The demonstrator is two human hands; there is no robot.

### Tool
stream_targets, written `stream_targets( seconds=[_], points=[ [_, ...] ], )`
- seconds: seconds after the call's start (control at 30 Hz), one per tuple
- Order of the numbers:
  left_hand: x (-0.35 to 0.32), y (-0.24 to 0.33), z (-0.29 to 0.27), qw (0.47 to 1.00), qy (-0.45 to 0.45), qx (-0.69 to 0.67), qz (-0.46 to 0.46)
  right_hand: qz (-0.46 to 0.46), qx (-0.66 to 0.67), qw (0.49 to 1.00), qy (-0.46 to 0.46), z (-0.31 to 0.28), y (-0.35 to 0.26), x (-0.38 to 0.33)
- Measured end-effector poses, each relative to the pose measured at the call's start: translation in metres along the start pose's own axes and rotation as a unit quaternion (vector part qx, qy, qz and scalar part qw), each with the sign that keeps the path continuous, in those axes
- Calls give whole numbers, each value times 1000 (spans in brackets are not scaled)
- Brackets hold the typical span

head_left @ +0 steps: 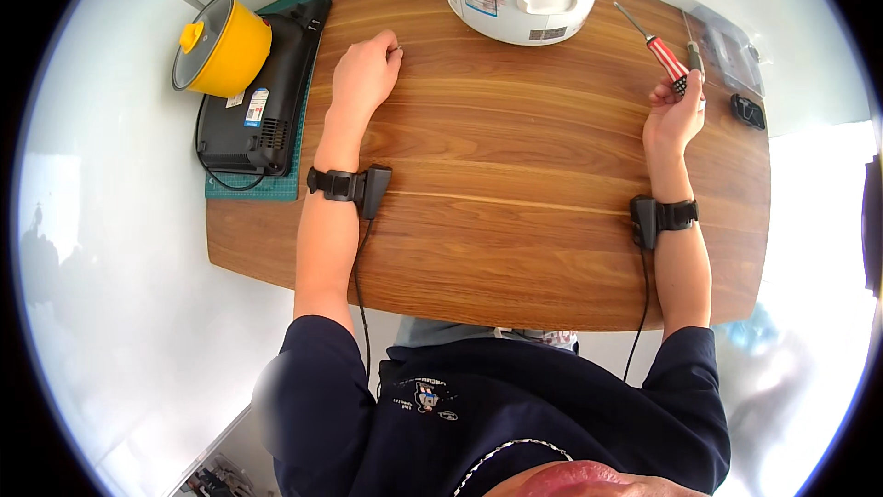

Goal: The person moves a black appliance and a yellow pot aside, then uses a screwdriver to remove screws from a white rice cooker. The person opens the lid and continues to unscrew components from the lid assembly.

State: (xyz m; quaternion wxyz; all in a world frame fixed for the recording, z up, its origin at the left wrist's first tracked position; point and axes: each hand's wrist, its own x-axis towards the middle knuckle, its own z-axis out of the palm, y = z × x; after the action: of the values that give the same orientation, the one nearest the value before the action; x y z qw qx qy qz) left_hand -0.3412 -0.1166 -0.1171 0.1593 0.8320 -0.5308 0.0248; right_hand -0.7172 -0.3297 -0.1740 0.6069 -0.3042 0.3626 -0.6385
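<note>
My right hand (676,118) is closed around the lower end of a screwdriver (667,57) at the right side of the table. Its handle has red and white stripes and a dark dotted end, and its metal shaft points away to the upper left. On the left, my left hand (363,74) rests over the wooden table (497,166) with fingers curled in. Thumb and forefinger are pressed together, and a tiny dark bit may show at their tips; I cannot make out what it is. A white rice-cooker-like appliance (524,0) stands at the far middle, between the hands.
At the left a yellow pot (241,46) with a lid sits on a black appliance (241,143), over a green cutting mat (221,186). A clear plastic case (733,54), an olive-handled tool (694,57) and a small black object (747,111) lie far right. Cables hang from both wrist straps.
</note>
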Motion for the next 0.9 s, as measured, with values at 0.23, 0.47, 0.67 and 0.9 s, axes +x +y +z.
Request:
stream_targets(
  seconds=[0.23,0.47,0.67,0.9],
  points=[
    [-3,-5,1,998,33,53,0,9,-34,999,-37,-1,0,-2],
    [-2,11,-7,1000,17,7,-23,19,-22,999,-37,-2,3,1],
    [2,15,-4,999,36,29,-20,20,-36,998,-38,1,0,-1],
    [1,14,-5,996,42,75,-29,16,-41,998,-35,2,1,-2]
  ],
)
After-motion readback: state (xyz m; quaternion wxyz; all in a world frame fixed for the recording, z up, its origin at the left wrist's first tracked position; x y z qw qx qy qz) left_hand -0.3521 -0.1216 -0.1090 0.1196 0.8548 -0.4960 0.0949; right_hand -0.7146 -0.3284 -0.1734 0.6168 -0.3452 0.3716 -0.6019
